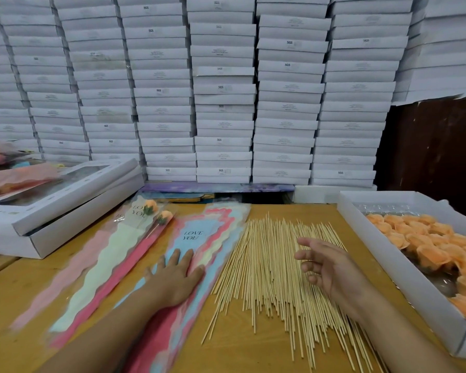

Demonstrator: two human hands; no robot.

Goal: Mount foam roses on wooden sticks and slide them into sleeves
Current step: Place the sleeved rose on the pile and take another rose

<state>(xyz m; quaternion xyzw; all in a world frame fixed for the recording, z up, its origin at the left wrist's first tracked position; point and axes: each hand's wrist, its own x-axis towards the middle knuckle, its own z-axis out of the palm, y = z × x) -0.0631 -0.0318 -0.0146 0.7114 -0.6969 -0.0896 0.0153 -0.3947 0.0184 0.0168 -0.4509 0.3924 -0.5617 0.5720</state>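
Two finished roses (156, 211) lay sleeved at far left. The left hand (176, 275) pressed flat, fingers straight, on the sleeve stack (199, 238), gripping nothing. The sticks (269, 267) lay spread at centre. Above them hovered the right hand (326, 265), fingers loosely spread and empty. Loose roses (425, 238) filled the tray (388, 254) at right. The step in hand appeared to be stick selection; the next move would call for pinching one stick free.
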